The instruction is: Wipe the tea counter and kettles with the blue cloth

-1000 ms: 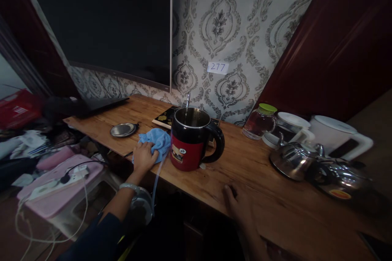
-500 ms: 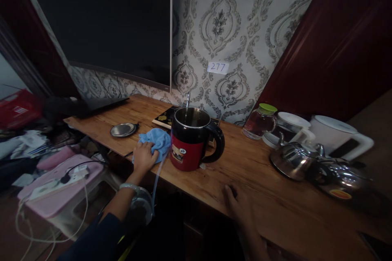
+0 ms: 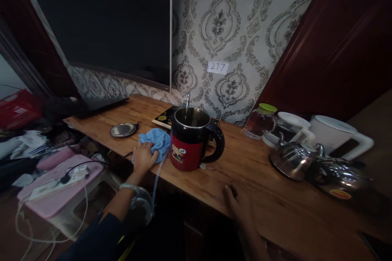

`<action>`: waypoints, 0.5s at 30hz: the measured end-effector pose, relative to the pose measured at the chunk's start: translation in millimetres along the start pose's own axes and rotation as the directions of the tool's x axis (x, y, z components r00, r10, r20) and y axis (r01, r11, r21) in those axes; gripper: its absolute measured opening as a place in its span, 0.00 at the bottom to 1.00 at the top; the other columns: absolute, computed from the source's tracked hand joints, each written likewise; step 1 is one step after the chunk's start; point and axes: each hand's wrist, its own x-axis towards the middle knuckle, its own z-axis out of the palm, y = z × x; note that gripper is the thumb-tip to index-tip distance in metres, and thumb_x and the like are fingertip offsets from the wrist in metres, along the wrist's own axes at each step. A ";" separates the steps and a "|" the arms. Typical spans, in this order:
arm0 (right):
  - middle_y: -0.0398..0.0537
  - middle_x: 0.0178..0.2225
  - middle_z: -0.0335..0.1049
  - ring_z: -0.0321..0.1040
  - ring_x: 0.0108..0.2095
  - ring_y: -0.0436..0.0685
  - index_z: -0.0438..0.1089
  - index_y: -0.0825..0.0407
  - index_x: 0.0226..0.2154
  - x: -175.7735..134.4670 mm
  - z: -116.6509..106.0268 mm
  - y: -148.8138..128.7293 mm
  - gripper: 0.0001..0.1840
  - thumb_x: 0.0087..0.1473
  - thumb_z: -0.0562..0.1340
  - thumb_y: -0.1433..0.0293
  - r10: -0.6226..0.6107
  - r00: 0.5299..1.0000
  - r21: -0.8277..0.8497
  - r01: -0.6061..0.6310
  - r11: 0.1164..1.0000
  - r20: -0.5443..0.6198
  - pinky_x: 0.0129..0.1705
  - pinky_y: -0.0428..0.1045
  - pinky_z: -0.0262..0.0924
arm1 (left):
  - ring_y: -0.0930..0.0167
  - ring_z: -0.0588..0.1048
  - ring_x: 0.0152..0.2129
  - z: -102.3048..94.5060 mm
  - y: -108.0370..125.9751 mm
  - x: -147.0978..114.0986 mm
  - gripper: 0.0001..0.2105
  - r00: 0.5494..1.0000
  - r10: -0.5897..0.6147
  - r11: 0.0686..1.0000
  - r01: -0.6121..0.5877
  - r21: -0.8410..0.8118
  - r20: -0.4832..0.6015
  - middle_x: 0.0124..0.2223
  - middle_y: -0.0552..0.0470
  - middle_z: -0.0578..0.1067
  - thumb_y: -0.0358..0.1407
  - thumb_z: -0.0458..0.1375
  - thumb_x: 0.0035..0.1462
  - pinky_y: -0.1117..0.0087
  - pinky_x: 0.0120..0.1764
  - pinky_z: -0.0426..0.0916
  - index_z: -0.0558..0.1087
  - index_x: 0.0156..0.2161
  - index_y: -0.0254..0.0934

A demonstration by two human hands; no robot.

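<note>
My left hand (image 3: 143, 155) rests on a crumpled blue cloth (image 3: 159, 139), its fingers curled into the fabric near the table's front edge. Right beside the cloth stands a red and black electric kettle (image 3: 187, 158), upright, lid off, its black handle to the right. A shiny metal utensil (image 3: 188, 100) sticks up out of the kettle's mouth. My right hand (image 3: 240, 206) lies at the front edge of the table, thumb apart, holding nothing I can see; it is dim and some fingers are hidden. A round metal lid (image 3: 123, 130) lies flat left of the cloth.
On the right stand a glass jug with a green lid (image 3: 260, 121), white pitchers (image 3: 332, 134) and metal teapots (image 3: 292, 161). Behind the kettle lies a black box (image 3: 165, 117). A clear tube (image 3: 156, 187) hangs over the edge. A pink stool (image 3: 49, 208) holds a power strip.
</note>
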 end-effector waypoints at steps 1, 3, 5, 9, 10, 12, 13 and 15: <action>0.52 0.31 0.76 0.71 0.34 0.61 0.74 0.50 0.28 0.1 0.2 0.2 0.22 0.55 0.52 0.53 0.006 1.000 -0.002 -0.006 1.000 0.000 0.37 0.52 0.62 | 0.55 0.70 0.45 0.2 -0.2 0.0 0.16 1.000 0.002 1.000 -0.002 -0.002 -0.001 0.42 0.41 0.77 0.38 0.50 0.55 0.57 0.42 0.62 0.76 0.42 0.36; 0.53 0.31 0.76 0.71 0.34 0.61 0.74 0.50 0.28 0.6 0.4 0.3 0.23 0.55 0.52 0.52 0.015 1.000 -0.011 -0.015 1.000 0.003 0.37 0.52 0.62 | 0.55 0.70 0.45 1.0 -0.6 -0.1 0.16 1.000 0.002 1.000 -0.002 -0.006 -0.006 0.42 0.41 0.77 0.39 0.50 0.55 0.58 0.42 0.62 0.76 0.42 0.35; 0.53 0.30 0.76 0.71 0.33 0.61 0.73 0.50 0.27 1.0 0.5 0.0 0.23 0.55 0.51 0.52 0.011 1.000 -0.021 -0.011 1.000 -0.001 0.37 0.52 0.62 | 0.56 0.70 0.45 1.9 -1.0 -0.1 0.16 1.000 0.002 1.000 -0.003 -0.010 -0.014 0.41 0.42 0.77 0.39 0.50 0.55 0.58 0.42 0.62 0.76 0.42 0.35; 0.52 0.29 0.75 0.70 0.32 0.60 0.72 0.49 0.26 0.8 0.7 0.2 0.23 0.55 0.51 0.52 -0.014 1.000 -0.040 0.014 0.999 -0.002 0.36 0.51 0.61 | 0.56 0.70 0.44 3.4 -1.8 -0.1 0.15 1.000 0.002 1.000 -0.003 -0.017 -0.021 0.41 0.42 0.77 0.38 0.50 0.54 0.58 0.42 0.62 0.76 0.41 0.35; 0.52 0.29 0.75 0.70 0.32 0.60 0.73 0.49 0.26 0.6 0.9 0.8 0.23 0.56 0.51 0.52 -0.013 1.000 -0.039 0.013 0.999 0.002 0.36 0.51 0.61 | 0.56 0.70 0.44 3.5 -1.9 -0.1 0.15 1.000 0.003 1.000 -0.003 -0.015 -0.020 0.41 0.42 0.77 0.38 0.50 0.54 0.57 0.42 0.62 0.75 0.41 0.35; 0.52 0.29 0.75 0.71 0.32 0.60 0.73 0.50 0.27 0.2 1.4 2.2 0.23 0.56 0.51 0.52 0.000 1.000 -0.025 0.000 1.000 0.003 0.35 0.51 0.61 | 0.55 0.70 0.44 3.4 -1.9 0.1 0.16 1.000 0.006 1.000 -0.006 -0.011 -0.017 0.41 0.42 0.77 0.38 0.50 0.55 0.57 0.42 0.62 0.75 0.42 0.35; 0.52 0.30 0.76 0.71 0.32 0.60 0.73 0.50 0.28 0.1 1.6 2.9 0.23 0.56 0.51 0.52 0.005 1.000 -0.019 -0.004 1.000 0.003 0.35 0.51 0.61 | 0.55 0.70 0.44 3.3 -2.0 0.1 0.16 1.000 0.008 1.000 -0.008 -0.009 -0.014 0.41 0.42 0.77 0.38 0.50 0.55 0.57 0.42 0.62 0.75 0.42 0.35; 0.52 0.30 0.76 0.71 0.32 0.61 0.73 0.50 0.28 0.3 1.8 3.7 0.23 0.55 0.51 0.52 0.003 1.000 -0.018 -0.003 1.000 0.002 0.35 0.51 0.61 | 0.55 0.70 0.44 3.2 -2.0 0.3 0.16 1.000 0.006 1.000 -0.006 -0.007 -0.008 0.42 0.42 0.77 0.38 0.50 0.55 0.58 0.42 0.62 0.76 0.42 0.35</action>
